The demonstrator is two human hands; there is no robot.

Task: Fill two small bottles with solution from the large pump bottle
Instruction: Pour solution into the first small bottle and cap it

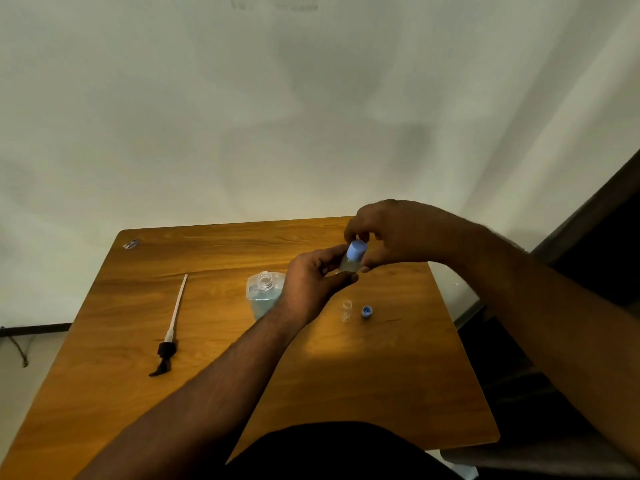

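the left hand grips a small clear plastic bottle, held above the wooden table, its long axis tilted rightward; right hand fingertips pinch its blue screw cap from above, likely twisting.

There is only one view, from a camera worn on the person's head. It looks forward and down onto the wooden tabletop from above its near edge. The lens is wide, so the pale wall behind fills the upper half of the picture and the edges of the tabletop look bent. The camera is close: both forearms reach in from the bottom and the right side.
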